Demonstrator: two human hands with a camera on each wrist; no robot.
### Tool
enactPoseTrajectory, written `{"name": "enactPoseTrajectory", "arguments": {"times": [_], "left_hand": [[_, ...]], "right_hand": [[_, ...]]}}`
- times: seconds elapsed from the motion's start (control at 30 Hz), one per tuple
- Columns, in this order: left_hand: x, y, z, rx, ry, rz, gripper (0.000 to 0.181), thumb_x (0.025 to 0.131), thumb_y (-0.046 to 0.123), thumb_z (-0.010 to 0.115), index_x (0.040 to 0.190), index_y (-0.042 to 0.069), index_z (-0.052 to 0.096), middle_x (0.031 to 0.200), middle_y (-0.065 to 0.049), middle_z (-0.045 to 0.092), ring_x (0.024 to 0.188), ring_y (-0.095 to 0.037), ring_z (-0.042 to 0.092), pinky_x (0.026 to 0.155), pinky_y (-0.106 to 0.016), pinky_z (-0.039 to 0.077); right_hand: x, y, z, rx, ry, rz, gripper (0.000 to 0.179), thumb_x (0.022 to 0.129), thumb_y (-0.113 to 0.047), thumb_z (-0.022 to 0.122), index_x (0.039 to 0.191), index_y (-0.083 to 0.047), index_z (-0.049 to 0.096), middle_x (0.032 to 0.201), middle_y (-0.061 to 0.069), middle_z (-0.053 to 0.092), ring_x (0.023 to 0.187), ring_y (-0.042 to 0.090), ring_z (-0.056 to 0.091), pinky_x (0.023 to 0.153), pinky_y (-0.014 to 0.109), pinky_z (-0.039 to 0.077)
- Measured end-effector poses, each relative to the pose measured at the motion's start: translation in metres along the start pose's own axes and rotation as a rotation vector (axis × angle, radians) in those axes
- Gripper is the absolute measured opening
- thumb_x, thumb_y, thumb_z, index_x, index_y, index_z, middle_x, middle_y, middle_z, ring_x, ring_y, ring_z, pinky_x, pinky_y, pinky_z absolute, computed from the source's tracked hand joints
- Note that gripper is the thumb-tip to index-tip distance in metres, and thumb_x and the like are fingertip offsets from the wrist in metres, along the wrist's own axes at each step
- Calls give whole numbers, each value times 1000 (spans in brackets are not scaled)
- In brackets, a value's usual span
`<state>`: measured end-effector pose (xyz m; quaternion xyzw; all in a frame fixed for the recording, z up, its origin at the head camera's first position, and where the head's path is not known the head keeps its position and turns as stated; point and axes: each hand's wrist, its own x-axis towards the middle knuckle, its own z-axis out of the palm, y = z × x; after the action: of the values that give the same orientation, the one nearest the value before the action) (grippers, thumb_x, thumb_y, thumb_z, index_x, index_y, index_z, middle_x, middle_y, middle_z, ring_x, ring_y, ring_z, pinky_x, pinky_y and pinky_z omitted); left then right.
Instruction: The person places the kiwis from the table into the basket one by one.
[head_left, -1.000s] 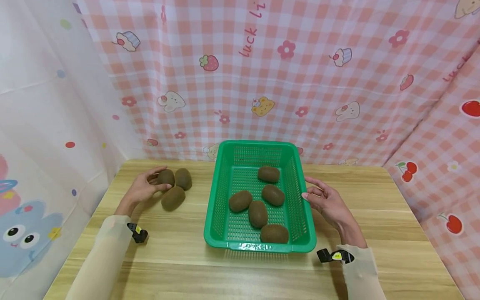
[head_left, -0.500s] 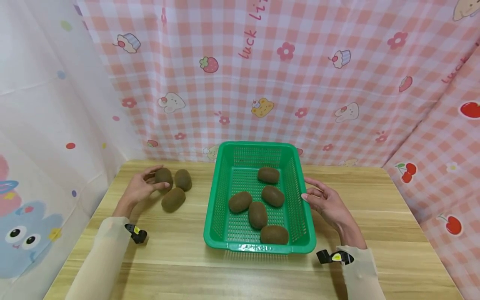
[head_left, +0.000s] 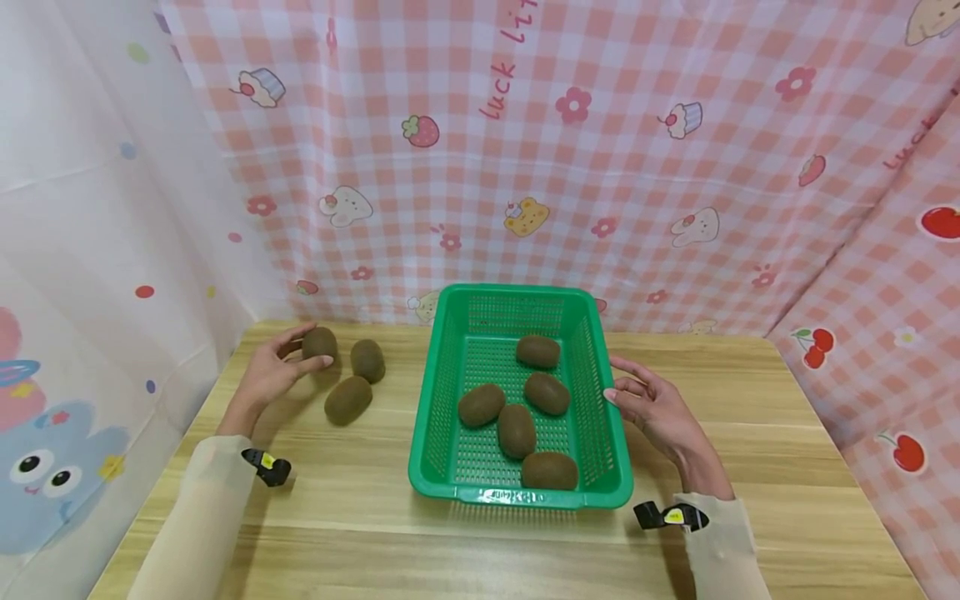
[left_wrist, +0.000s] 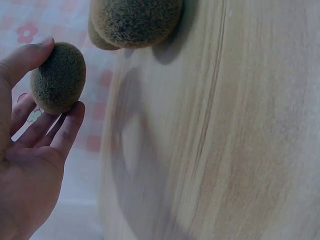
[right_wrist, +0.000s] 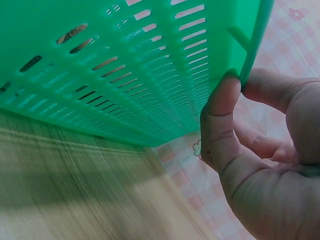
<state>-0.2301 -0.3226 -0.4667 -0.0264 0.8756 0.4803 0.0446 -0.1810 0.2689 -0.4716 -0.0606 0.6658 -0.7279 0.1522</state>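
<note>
My left hand [head_left: 272, 375] pinches a brown fuzzy kiwi [head_left: 320, 346] between thumb and fingertips at the left of the table. The left wrist view shows that kiwi [left_wrist: 59, 78] upright, thumb on one end and fingers on the other. Two more kiwis stay close to its right: one at the back [head_left: 367, 360], another nearer [head_left: 348, 400]. On the other side, my right hand [head_left: 660, 408] grips the right rim of a green plastic basket [head_left: 517, 497]. In the right wrist view, thumb and finger [right_wrist: 226, 100] pinch the basket's lip. Several kiwis [head_left: 517, 431] lie inside.
A wood-grain table [head_left: 352, 542] carries everything. Pink checked cloth [head_left: 480, 167] hangs right behind its back edge, and white printed cloth [head_left: 97, 233] borders the left side. Between the loose kiwis and the basket lies a strip of bare tabletop.
My left hand has drawn its kiwi left and slightly back, so a gap now separates it from the other two. Right hand and basket stay in place.
</note>
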Motion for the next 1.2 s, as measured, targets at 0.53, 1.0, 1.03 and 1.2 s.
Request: {"name": "enactPoseTrajectory", "arguments": {"times": [0.53, 1.0, 1.03, 1.2], "left_hand": [[0, 23, 11, -60, 26, 28, 88, 84, 52, 82, 157, 24, 43, 164, -6, 39, 147, -33, 42, 114, -56, 42], [3, 47, 25, -85, 12, 102, 79, 88, 45, 80, 156, 25, 46, 162, -3, 43, 145, -29, 46, 112, -49, 43], [4, 49, 26, -88, 13, 104, 79, 88, 45, 80, 156, 25, 46, 162, -2, 42, 145, -29, 46, 113, -50, 43], [5, 59, 28, -97, 10, 120, 81, 87, 47, 81, 156, 21, 47, 163, -1, 42, 147, -30, 43, 116, -53, 41]], "right_hand": [[0, -2, 0, 8, 5, 12, 71, 99, -13, 68, 159, -8, 32, 101, -3, 69, 88, 9, 69, 80, 24, 61], [0, -1, 0, 21, -2, 6, 69, 100, -11, 67, 159, -7, 31, 102, -1, 70, 91, 10, 71, 83, 26, 61], [0, -1, 0, 22, -2, 4, 69, 100, -11, 67, 159, -7, 31, 102, -1, 70, 91, 10, 71, 83, 26, 61], [0, -2, 0, 19, -4, 4, 70, 100, -11, 67, 159, -7, 31, 101, -1, 71, 90, 10, 71, 83, 26, 61]]}}
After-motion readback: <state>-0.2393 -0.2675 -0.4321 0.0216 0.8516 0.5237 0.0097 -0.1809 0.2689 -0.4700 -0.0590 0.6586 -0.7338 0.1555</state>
